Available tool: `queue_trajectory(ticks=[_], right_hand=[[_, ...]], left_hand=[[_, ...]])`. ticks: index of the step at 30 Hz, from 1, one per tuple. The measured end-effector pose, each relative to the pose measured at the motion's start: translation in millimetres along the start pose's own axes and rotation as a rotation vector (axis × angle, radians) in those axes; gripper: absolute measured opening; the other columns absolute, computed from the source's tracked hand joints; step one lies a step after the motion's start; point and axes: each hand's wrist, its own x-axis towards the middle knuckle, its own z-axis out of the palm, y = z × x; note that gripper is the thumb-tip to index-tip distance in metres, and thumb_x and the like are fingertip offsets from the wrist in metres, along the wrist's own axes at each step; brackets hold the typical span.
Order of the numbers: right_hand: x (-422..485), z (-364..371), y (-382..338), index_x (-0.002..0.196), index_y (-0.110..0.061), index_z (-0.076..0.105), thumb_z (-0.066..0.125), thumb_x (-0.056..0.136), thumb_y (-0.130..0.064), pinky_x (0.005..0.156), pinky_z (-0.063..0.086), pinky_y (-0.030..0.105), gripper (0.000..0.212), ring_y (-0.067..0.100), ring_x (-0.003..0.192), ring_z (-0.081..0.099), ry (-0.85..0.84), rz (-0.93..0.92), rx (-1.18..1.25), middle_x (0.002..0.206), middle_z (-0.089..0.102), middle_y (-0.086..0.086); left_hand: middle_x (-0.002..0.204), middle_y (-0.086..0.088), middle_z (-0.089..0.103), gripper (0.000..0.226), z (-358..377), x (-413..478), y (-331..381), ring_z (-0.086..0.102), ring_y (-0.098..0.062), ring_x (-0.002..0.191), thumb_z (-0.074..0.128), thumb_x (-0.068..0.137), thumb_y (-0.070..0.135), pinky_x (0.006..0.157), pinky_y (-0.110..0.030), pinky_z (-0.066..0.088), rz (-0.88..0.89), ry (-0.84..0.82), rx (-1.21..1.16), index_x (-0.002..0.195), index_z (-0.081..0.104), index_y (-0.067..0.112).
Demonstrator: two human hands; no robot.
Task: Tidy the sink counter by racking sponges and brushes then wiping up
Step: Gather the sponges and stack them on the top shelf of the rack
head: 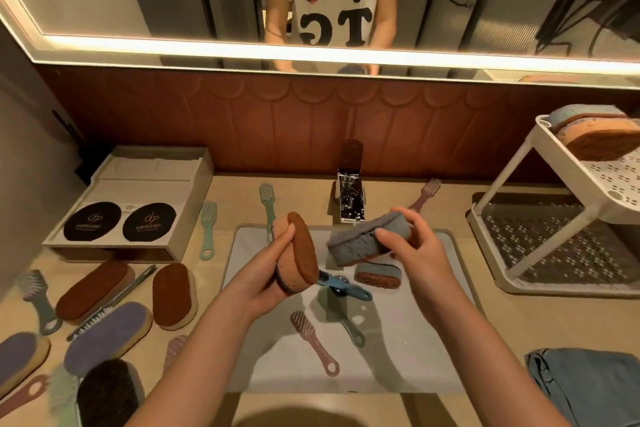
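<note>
Above the sink (433, 340) I hold two oval sponges. My left hand (266, 270) grips an orange sponge with a brown pad (304, 250), stood on end. My right hand (412, 246) grips a grey-blue sponge (360, 239), lying tilted. Below them in the sink lie another sponge (378, 274), a blue brush (343, 286), a green brush (346, 322) and a pink brush (313, 341). The white two-tier rack (554, 218) stands at the right, with two sponges (595, 132) on its top tier.
Several sponges (171, 295) and brushes (38, 298) lie on the counter at the left, beside a cardboard box (138, 204). A green brush (267, 204) and a pink one (424, 196) flank the faucet (350, 198). A folded blue cloth (588, 381) lies front right.
</note>
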Motion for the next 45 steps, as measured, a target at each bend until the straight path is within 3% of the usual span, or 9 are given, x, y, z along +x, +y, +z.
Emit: queue_trajectory(ticks=[3, 7, 14, 21, 25, 30, 33, 40, 45], right_hand=[[10.9, -8.7, -4.7, 0.118, -0.024, 0.053, 0.062, 0.085, -0.027, 0.061, 0.043, 0.018, 0.035, 0.01, 0.089, 0.054, 0.051, -0.065, -0.121, 0.106, 0.058, 0.004], [17.8, -7.0, -10.9, 0.1, -0.025, 0.059, 0.057, 0.087, -0.036, 0.077, 0.054, 0.032, 0.018, 0.021, 0.098, 0.06, -0.189, -0.04, -0.278, 0.103, 0.061, 0.01], [17.6, 10.4, -17.0, 0.107, -0.014, 0.061, 0.05, 0.092, -0.038, 0.059, 0.052, 0.013, 0.03, 0.011, 0.084, 0.062, -0.328, -0.006, -0.323, 0.101, 0.064, 0.008], [18.0, 13.1, -15.3, 0.105, -0.006, 0.063, 0.055, 0.09, -0.034, 0.06, 0.051, 0.017, 0.033, 0.017, 0.08, 0.063, -0.316, -0.037, -0.342, 0.098, 0.065, 0.019], [23.4, 11.2, -15.5, 0.118, -0.019, 0.057, 0.056, 0.088, -0.04, 0.077, 0.056, 0.037, 0.037, 0.025, 0.093, 0.065, -0.352, -0.002, -0.411, 0.11, 0.063, 0.016], [34.3, 15.6, -22.8, 0.137, -0.035, 0.034, 0.06, 0.079, -0.05, 0.086, 0.052, 0.026, 0.065, 0.012, 0.108, 0.057, -0.515, -0.03, -0.482, 0.126, 0.052, -0.001], [35.9, 18.6, -19.3, 0.138, -0.033, 0.035, 0.062, 0.082, -0.042, 0.083, 0.05, 0.02, 0.062, 0.008, 0.107, 0.056, -0.545, -0.05, -0.491, 0.124, 0.053, -0.004], [43.8, 13.8, -14.0, 0.108, -0.024, 0.057, 0.063, 0.084, -0.037, 0.074, 0.054, 0.03, 0.028, 0.018, 0.091, 0.063, -0.337, -0.075, -0.291, 0.099, 0.062, 0.004], [47.3, 14.1, -13.2, 0.102, -0.018, 0.058, 0.059, 0.085, -0.043, 0.076, 0.056, 0.039, 0.03, 0.022, 0.087, 0.067, -0.179, -0.009, -0.111, 0.093, 0.066, 0.006]], left_hand=[[0.077, -0.005, 0.072, 0.022, 1.0, -0.8, 4.4, 0.064, -0.018, 0.078, 0.051, 0.091, 0.034, 0.076, -0.033, 0.05, 0.057, 0.022, 0.088, 0.096, 0.064, 0.017], [0.093, -0.004, 0.07, 0.019, 7.4, -1.6, 3.7, 0.064, -0.016, 0.087, 0.054, 0.089, 0.028, 0.073, -0.029, 0.05, 0.169, -0.04, 0.245, 0.105, 0.059, 0.019], [0.111, -0.005, 0.07, 0.039, 25.8, -6.6, -0.5, 0.066, -0.019, 0.103, 0.061, 0.079, 0.027, 0.08, -0.031, 0.056, 0.264, -0.207, 0.424, 0.119, 0.058, 0.027], [0.11, -0.003, 0.069, 0.045, 30.5, -6.7, -2.1, 0.066, -0.018, 0.102, 0.067, 0.078, 0.023, 0.087, -0.038, 0.055, 0.265, -0.251, 0.531, 0.121, 0.055, 0.027], [0.102, 0.004, 0.069, 0.047, 31.2, -6.3, 6.0, 0.069, -0.007, 0.089, 0.068, 0.081, 0.01, 0.073, -0.024, 0.056, 0.283, -0.258, 0.652, 0.121, 0.051, 0.029], [0.119, 0.002, 0.062, 0.069, 37.0, -2.6, 22.1, 0.064, -0.011, 0.102, 0.073, 0.076, 0.009, 0.084, -0.027, 0.055, 0.251, -0.34, 0.916, 0.135, 0.042, 0.029], [0.121, 0.004, 0.056, 0.077, 38.8, 0.1, 28.5, 0.061, -0.011, 0.103, 0.074, 0.076, 0.013, 0.083, -0.027, 0.055, 0.238, -0.306, 1.011, 0.138, 0.033, 0.031], [0.122, 0.006, 0.049, 0.067, 36.2, 5.3, 30.8, 0.056, -0.014, 0.108, 0.072, 0.07, 0.052, 0.092, -0.04, 0.052, 0.236, -0.058, 0.898, 0.126, 0.041, 0.031], [0.117, 0.0, 0.058, 0.034, 45.6, 2.6, 24.5, 0.06, -0.019, 0.104, 0.047, 0.088, 0.052, 0.079, -0.045, 0.057, 0.156, -0.066, 0.552, 0.117, 0.049, 0.034]])
